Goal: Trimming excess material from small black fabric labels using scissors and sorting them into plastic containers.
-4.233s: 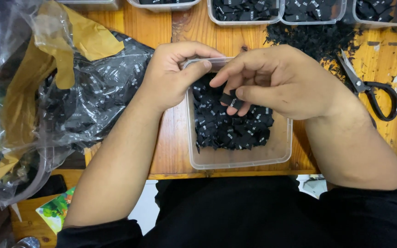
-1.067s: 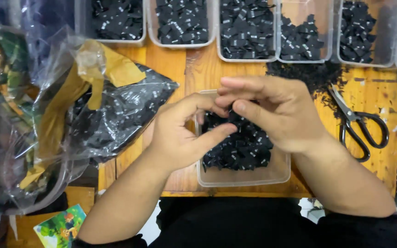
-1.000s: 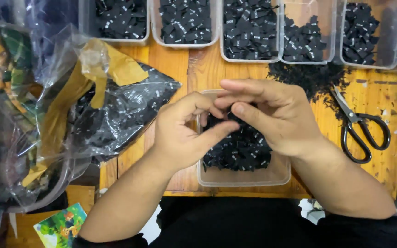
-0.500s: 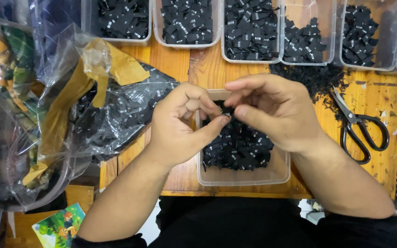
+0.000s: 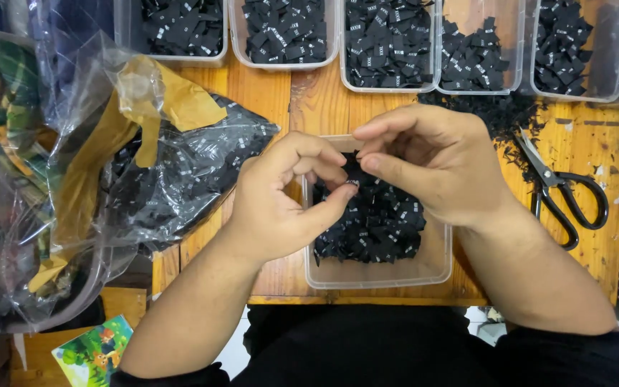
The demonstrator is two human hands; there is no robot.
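Two hands pinch small black tags over a clear tub on a wooden counter.

The left hand and right hand meet fingertip to fingertip above the clear tub, each pinching at a small black tag held between them; thumbs and forefingers are closed on it, the other fingers curled. The tub sits at the counter's near edge and is about half full of more black tags. Just right of the right hand lie black-handled scissors beside a loose scatter of black scraps on the counter. Left of the left hand rests a crumpled clear plastic bag holding more tags, with brown tape stuck to it. Along the far edge stands a row of clear tubs, each holding black tags.
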